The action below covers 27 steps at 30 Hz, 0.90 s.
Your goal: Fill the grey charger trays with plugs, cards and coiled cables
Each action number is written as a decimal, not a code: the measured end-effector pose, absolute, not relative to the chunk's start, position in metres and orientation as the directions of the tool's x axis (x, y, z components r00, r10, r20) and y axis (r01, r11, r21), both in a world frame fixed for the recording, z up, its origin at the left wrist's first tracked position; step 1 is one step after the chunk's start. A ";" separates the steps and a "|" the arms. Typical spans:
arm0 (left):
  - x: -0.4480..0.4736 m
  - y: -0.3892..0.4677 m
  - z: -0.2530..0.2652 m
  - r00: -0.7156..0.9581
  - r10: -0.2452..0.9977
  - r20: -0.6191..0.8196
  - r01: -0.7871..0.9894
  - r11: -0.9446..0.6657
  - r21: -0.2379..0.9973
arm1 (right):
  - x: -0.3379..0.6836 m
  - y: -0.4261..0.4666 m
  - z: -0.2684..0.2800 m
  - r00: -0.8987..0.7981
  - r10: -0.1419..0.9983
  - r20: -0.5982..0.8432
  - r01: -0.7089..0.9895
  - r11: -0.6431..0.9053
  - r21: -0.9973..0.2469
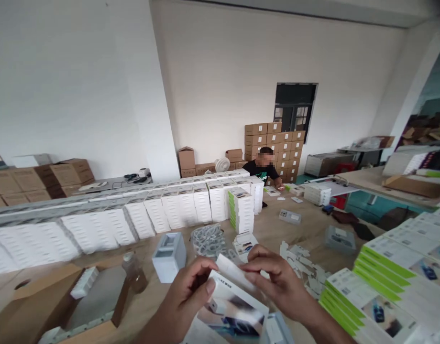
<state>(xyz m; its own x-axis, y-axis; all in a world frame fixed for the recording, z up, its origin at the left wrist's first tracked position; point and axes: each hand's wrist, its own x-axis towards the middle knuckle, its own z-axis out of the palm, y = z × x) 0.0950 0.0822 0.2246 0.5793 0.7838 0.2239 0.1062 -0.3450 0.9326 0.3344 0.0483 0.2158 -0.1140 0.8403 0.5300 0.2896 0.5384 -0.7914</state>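
A white printed retail box [237, 310] is in front of me, with a picture on its face and its top flap [229, 268] raised. My left hand [186, 298] grips the box by its upper left corner, thumb on the printed side. At the flap, the fingers of my right hand [277, 279] are pinched together on its edge. Below my right hand a pale grey tray [277, 329] is partly covered by the box. Beyond my hands lie coiled grey cables [207, 239], a stack of pale trays [169, 260] and scattered small white pieces [302, 262].
Stacked white boxes [151, 217] form a long row across the table. Green-edged boxes [381, 286] are piled at right. An open carton [115, 306] and a bottle [134, 272] stand at left. A co-worker [263, 167] sits at the far side.
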 end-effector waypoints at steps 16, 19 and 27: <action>0.112 0.077 0.224 0.420 0.846 0.329 0.149 -0.422 0.894 | 0.326 0.048 0.215 0.000 0.916 0.401 -0.059 0.400 -0.915; 0.114 0.078 0.223 0.423 0.836 0.350 0.165 -0.451 0.877 | 0.327 0.048 0.214 0.022 0.870 0.492 0.031 0.491 -0.870; 0.107 0.088 0.233 0.558 0.692 0.459 0.356 -0.699 0.620 | 0.333 0.050 0.215 0.034 0.829 0.558 0.059 0.555 -0.830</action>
<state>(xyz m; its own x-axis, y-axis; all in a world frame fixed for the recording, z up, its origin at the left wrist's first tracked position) 0.1070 0.0877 0.2327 0.5578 0.6916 0.4588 0.3563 -0.6988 0.6203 0.3332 0.0499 0.2150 0.0341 0.8295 0.5575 0.0585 0.5552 -0.8296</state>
